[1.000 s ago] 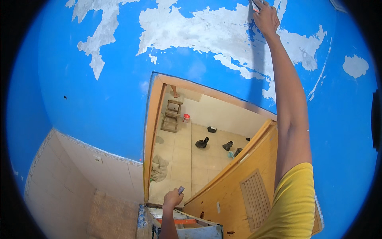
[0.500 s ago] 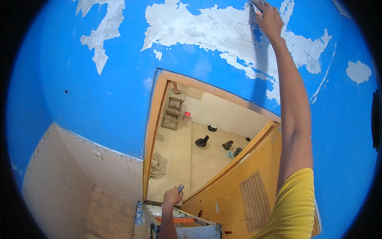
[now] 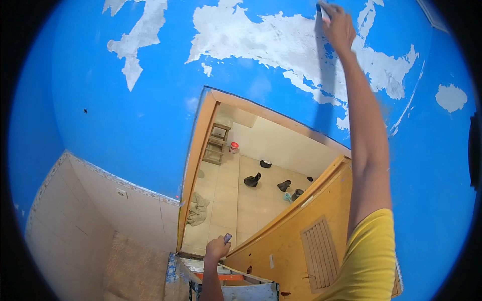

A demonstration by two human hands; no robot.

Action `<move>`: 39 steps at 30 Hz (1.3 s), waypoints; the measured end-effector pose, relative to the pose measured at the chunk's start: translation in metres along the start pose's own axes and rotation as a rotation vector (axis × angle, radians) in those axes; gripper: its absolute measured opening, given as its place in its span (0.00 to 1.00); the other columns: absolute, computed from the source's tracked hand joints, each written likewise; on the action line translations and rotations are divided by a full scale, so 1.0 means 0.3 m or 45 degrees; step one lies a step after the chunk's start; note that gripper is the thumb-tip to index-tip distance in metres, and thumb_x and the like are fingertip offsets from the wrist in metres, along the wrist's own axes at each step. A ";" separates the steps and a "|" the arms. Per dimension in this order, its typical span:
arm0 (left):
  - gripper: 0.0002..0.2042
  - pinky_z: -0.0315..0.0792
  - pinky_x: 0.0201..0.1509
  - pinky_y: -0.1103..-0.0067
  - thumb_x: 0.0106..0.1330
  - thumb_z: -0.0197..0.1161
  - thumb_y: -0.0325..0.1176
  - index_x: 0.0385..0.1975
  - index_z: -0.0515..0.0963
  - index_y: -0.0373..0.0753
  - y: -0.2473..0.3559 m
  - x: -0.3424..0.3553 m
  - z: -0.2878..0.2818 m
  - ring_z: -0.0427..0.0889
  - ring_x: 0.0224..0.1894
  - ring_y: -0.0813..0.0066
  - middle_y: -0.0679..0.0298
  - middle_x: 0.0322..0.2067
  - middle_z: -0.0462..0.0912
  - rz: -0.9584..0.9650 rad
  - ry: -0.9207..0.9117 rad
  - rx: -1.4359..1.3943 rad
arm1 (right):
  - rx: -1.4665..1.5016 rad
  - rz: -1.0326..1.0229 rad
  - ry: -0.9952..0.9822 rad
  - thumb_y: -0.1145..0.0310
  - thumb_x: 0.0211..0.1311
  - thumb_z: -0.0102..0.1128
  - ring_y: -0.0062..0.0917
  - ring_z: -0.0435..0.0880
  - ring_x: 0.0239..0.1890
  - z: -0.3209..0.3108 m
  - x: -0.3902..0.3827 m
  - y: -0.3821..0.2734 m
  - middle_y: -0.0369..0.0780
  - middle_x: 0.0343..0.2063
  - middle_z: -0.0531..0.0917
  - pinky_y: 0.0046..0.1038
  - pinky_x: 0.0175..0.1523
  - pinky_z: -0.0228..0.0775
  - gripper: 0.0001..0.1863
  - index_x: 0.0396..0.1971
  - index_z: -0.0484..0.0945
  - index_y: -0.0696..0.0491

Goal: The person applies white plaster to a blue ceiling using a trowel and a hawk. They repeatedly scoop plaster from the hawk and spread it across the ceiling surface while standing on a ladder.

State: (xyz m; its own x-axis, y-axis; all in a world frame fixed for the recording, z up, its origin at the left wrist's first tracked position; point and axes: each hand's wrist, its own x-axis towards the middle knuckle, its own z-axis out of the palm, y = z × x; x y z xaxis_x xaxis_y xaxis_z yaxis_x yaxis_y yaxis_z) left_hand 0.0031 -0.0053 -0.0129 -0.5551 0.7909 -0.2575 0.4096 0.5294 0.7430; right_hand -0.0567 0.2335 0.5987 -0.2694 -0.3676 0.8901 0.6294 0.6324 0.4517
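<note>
My right hand (image 3: 340,30) is raised high against the blue wall (image 3: 125,120), fingers closed around a scraper (image 3: 322,10), whose far end is partly cut off by the top edge of the view. It is at the edge of a large bare grey-white patch (image 3: 266,40) where the blue paint is gone. Low in the middle, my left hand (image 3: 217,248) is closed around a small grey-purple piece (image 3: 228,238), its kind unclear. Below that hand stands a ladder (image 3: 221,277) with an orange strip.
An orange-brown door frame (image 3: 198,165) opens onto a tiled room. There stand a wooden stool (image 3: 217,145), a red-lidded tub (image 3: 234,146) and black bags (image 3: 252,179). A yellow-brown door (image 3: 281,246) with a louvred vent swings at the right. A crumpled cloth (image 3: 198,209) lies inside the doorway.
The view has shifted slightly, so the wall patches sit a little further right. My right hand has shifted slightly along the bare patch. Another person's bare leg beyond the doorway has left the view.
</note>
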 end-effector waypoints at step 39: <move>0.17 0.69 0.49 0.64 0.57 0.52 0.43 0.38 0.72 0.35 0.035 -0.014 -0.002 0.77 0.42 0.54 0.49 0.35 0.79 -0.022 -0.084 -0.072 | 0.023 -0.120 0.169 0.71 0.49 0.58 0.32 0.74 0.46 0.015 -0.050 -0.132 0.32 0.47 0.76 0.33 0.46 0.69 0.21 0.46 0.77 0.37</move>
State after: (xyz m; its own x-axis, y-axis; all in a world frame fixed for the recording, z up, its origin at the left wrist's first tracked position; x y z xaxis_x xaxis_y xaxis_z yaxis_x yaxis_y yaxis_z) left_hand 0.0093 -0.0033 -0.0038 -0.5117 0.8015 -0.3093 0.3577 0.5261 0.7715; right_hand -0.0810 0.2171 0.5676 -0.2272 -0.5122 0.8282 0.5924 0.6023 0.5350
